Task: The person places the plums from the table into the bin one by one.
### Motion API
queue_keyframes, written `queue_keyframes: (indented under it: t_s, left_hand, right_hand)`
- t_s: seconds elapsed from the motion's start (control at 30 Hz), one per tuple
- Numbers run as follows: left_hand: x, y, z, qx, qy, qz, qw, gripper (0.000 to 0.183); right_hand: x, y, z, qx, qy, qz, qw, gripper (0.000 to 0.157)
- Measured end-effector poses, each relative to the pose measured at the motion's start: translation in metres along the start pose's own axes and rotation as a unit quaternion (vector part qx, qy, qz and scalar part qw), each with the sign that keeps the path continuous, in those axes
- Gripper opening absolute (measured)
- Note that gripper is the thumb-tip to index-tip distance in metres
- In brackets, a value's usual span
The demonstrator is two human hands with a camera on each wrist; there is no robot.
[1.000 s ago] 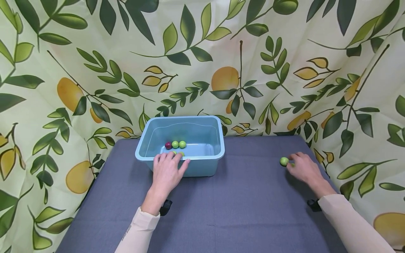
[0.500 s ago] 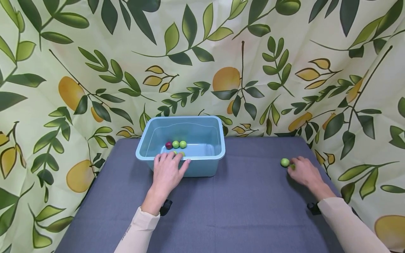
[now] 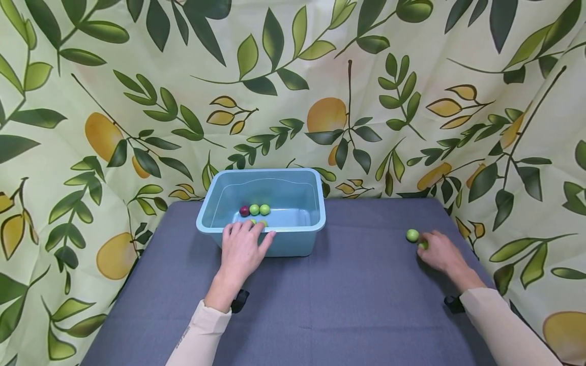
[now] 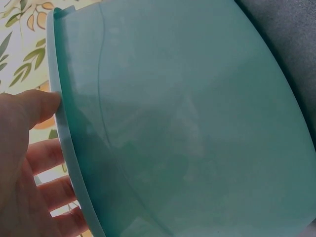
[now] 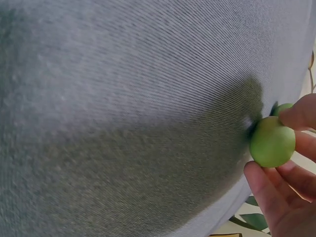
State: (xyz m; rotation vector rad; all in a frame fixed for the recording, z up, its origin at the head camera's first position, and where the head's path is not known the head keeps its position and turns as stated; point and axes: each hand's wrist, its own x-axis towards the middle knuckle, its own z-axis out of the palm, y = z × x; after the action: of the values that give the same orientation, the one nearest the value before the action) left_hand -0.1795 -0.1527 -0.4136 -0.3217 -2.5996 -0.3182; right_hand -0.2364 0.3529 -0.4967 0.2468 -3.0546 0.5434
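Observation:
My left hand (image 3: 240, 250) rests over the near rim of a light blue plastic tub (image 3: 299, 241). Its fingers hook over the edge and its thumb touches the rim, as the left wrist view (image 4: 34, 163) also shows. Far to the right, my right hand (image 3: 441, 251) pinches a small, smooth green fruit (image 5: 272, 143) between thumb and fingertips, close over the cloth. A second green fruit (image 3: 412, 235) lies just beyond it, partly hidden in the right wrist view. In the tub sit a dark red fruit (image 3: 244, 211) and several green fruits (image 3: 264, 209), some partly behind my left fingers.
A grey-blue cloth (image 3: 348, 284) covers the table. Behind and beside it hangs a leaf-and-fruit patterned curtain (image 3: 284, 101). The tub stands near the table's back edge, left of the middle; the right hand is near the table's right edge.
My right hand has drawn slightly nearer to me with the green fruit, which now shows more plainly between the fingers. The left hand, the tub and its fruits stay in place.

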Motion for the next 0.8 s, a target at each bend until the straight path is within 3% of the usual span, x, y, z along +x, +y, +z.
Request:
queue_keyframes:
  t_s: [0.43, 0.8]
  left_hand:
    - [0.000, 0.000, 0.001, 0.002, 0.003, 0.001, 1.0000, 0.035]
    - [-0.001, 0.000, 0.001, 0.001, 0.010, 0.003, 0.9999, 0.034]
  right_hand:
    - [-0.003, 0.001, 0.007, 0.053, 0.023, -0.029, 0.998, 0.027]
    - [-0.007, -0.008, 0.010, 0.092, 0.027, -0.021, 0.995, 0.031]
